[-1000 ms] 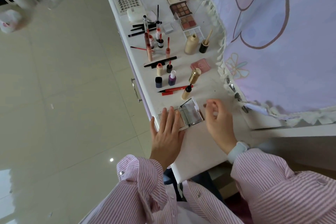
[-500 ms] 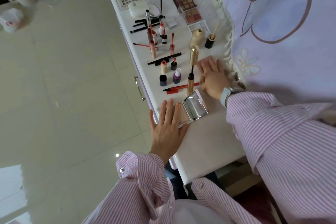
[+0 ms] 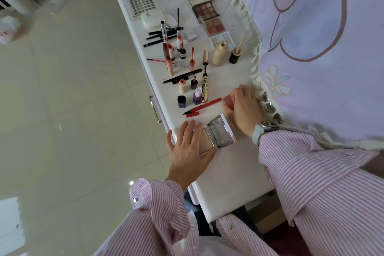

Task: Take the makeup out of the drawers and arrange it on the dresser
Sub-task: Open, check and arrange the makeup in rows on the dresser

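Makeup (image 3: 195,81) stands in rows on your white dresser (image 3: 232,170). Your left hand (image 3: 188,151) lies flat, fingers straight, on the open silver compact (image 3: 220,131). Your right hand (image 3: 244,108) grips a small pink case (image 3: 228,100).

White dresser (image 3: 228,172); pink-and-white striped sleeves (image 3: 324,189); red eyeliner pen (image 3: 204,106); purple nail polish bottle (image 3: 197,96); gold mascara tube (image 3: 205,83); silver compact (image 3: 221,131); lilac curtain (image 3: 322,48)

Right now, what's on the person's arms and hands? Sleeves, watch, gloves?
Both hands are bare, no gloves. Left hand and right hand come out of long pink-and-white striped shirt sleeves with buttoned cuffs. A watch with a pale band sits on the right wrist.
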A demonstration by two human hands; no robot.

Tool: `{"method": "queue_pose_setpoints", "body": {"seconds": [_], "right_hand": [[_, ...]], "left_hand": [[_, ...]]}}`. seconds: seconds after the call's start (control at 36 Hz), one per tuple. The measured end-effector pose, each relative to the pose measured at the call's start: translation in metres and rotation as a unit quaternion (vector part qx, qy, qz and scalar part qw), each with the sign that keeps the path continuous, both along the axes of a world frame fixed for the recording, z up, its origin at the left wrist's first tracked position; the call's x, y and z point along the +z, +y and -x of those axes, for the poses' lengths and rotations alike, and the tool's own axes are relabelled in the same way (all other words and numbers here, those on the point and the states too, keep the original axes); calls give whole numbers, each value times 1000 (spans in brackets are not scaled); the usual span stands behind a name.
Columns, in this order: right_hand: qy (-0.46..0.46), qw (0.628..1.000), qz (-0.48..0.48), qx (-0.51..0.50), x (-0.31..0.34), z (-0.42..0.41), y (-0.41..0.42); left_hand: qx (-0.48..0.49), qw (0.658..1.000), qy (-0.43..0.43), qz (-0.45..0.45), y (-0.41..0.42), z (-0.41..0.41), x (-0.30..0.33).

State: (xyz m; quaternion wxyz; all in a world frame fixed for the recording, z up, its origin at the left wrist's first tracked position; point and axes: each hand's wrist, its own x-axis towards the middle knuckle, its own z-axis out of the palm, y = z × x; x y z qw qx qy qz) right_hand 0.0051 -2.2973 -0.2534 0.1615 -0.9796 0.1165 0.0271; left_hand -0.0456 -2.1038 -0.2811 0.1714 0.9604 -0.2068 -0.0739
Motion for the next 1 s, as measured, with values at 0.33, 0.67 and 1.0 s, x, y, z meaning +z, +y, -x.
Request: {"method": "queue_pose_setpoints", "body": {"seconds": [0.33,0.67,1.0], "right_hand": [[-99,914,-370,-131,48,11,14],[-85,932,-330,121,70,44,41],[-129,946,-226,196,63,57,57]], "left_hand": [[28,998,-33,47,-1,2,2],[191,704,444,521,10,-34,86],[264,580,508,579,6,-27,93]]}}
